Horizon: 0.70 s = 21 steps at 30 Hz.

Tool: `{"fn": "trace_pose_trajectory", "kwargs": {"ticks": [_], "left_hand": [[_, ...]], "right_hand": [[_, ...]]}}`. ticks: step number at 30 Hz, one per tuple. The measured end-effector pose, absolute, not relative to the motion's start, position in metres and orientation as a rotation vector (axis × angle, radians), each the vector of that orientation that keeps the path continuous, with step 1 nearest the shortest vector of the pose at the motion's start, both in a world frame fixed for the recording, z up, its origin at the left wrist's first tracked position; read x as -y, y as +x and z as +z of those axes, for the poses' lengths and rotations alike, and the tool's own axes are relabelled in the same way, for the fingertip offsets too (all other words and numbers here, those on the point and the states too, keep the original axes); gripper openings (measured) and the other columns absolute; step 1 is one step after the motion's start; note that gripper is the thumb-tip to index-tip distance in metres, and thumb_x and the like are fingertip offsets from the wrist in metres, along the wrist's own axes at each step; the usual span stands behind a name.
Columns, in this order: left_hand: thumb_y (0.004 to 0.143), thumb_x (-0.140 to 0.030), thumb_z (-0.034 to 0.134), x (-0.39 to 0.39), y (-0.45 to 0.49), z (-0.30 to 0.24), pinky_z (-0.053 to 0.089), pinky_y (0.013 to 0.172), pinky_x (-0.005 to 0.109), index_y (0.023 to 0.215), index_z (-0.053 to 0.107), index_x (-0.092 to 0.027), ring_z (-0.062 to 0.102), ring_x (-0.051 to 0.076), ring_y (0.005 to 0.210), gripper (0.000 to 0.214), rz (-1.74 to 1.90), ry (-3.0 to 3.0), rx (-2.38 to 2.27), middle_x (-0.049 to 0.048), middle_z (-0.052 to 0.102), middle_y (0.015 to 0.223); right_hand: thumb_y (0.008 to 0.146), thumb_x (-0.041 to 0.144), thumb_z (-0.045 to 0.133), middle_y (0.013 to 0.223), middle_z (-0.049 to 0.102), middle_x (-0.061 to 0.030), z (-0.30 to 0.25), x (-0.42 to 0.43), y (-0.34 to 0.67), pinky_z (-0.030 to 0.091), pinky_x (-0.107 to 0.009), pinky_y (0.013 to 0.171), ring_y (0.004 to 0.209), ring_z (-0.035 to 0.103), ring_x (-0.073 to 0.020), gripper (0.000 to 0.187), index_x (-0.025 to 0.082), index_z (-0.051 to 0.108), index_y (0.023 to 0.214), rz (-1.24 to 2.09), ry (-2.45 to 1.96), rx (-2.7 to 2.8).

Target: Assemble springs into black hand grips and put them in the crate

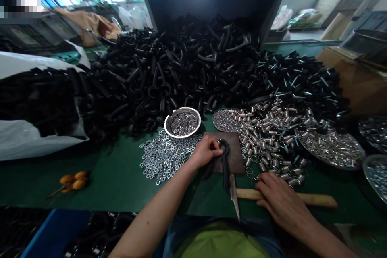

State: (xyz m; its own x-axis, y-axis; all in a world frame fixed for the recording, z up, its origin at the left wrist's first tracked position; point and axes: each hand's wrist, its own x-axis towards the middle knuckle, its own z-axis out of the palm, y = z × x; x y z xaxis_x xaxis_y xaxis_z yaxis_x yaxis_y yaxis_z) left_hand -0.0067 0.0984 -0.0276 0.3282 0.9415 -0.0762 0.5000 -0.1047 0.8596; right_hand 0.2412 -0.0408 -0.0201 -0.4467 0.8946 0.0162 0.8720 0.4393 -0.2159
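Left hand [205, 151] grips a black handle [224, 161] on the brown plate [234, 157], near centre of the green table [121, 177]. Right hand [279, 199] rests loosely open on the wooden-handled tool [314, 199]. Huge pile of handles [181, 68] remains; springs [269, 133] and washers [160, 157] plentiful, so early.

- No lettering, label, brand mark, number or sign can be read anywhere in the head view.
- The pixelled patch [20, 5] at ten o'clock, far up the left edge, shows only blurred blocks, with no characters to make out.
- The cardboard boxes [356, 76] at two o'clock show plain brown faces without print.
- The white plastic bag [27, 141] at nine o'clock carries no visible writing.
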Motion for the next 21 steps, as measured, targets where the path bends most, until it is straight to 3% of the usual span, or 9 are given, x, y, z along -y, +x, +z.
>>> {"fn": "trace_pose_trajectory", "kwargs": {"ticks": [5, 7, 12, 17, 21], "left_hand": [[0.064, -0.022, 0.073, -0.099, -0.006, -0.029, 0.039, 0.066, 0.023, 0.068, 0.062, -0.015, 0.05, 0.012, 0.073, 0.014, 0.644, 1.718, -1.3, -0.001, 0.053, 0.078], [0.063, -0.022, 0.073, -0.098, -0.007, -0.029, 0.039, 0.066, 0.023, 0.067, 0.062, -0.015, 0.05, 0.012, 0.073, 0.014, 0.647, 1.734, -1.293, -0.0011, 0.053, 0.078], [0.063, -0.023, 0.073, -0.098, -0.007, -0.03, 0.039, 0.067, 0.023, 0.068, 0.061, -0.015, 0.05, 0.012, 0.074, 0.015, 0.64, 1.741, -1.304, -0.0008, 0.052, 0.08], [0.064, -0.023, 0.073, -0.097, -0.007, -0.026, 0.039, 0.07, 0.024, 0.068, 0.061, -0.015, 0.049, 0.013, 0.076, 0.015, 0.627, 1.763, -1.312, -0.0007, 0.052, 0.081], [0.066, -0.022, 0.072, -0.096, -0.008, -0.025, 0.039, 0.071, 0.024, 0.069, 0.06, -0.016, 0.049, 0.013, 0.079, 0.014, 0.622, 1.783, -1.298, 0.0, 0.053, 0.084]], "right_hand": [[0.08, 0.023, 0.054, 0.082, 0.065, -0.0068, 0.001, 0.039, 0.246, 0.048, -0.04, 0.061, 0.071, 0.061, -0.0249, 0.008, 0.027, 0.056, 0.087, 0.335, -1.525, 2.538], [0.086, 0.027, 0.048, 0.083, 0.068, -0.0036, 0.026, 0.031, 0.246, 0.049, -0.035, 0.057, 0.067, 0.064, -0.0217, 0.015, 0.03, 0.055, 0.099, 0.447, -1.458, 2.467], [0.093, 0.026, 0.034, 0.112, 0.066, -0.0065, 0.055, -0.008, 0.222, 0.051, -0.032, 0.071, 0.091, 0.066, -0.0212, 0.039, 0.027, 0.039, 0.132, 0.242, -1.447, 1.982], [0.092, 0.027, 0.034, 0.102, 0.07, -0.0088, 0.031, -0.043, 0.202, 0.053, -0.038, 0.066, 0.078, 0.068, -0.0254, 0.037, 0.021, 0.05, 0.125, 0.284, -1.725, 2.3], [0.095, 0.028, 0.029, 0.122, 0.061, -0.0085, 0.038, -0.042, 0.2, 0.051, -0.037, 0.082, 0.101, 0.063, -0.0224, 0.04, 0.021, 0.042, 0.132, 0.214, -1.646, 2.142]]}}
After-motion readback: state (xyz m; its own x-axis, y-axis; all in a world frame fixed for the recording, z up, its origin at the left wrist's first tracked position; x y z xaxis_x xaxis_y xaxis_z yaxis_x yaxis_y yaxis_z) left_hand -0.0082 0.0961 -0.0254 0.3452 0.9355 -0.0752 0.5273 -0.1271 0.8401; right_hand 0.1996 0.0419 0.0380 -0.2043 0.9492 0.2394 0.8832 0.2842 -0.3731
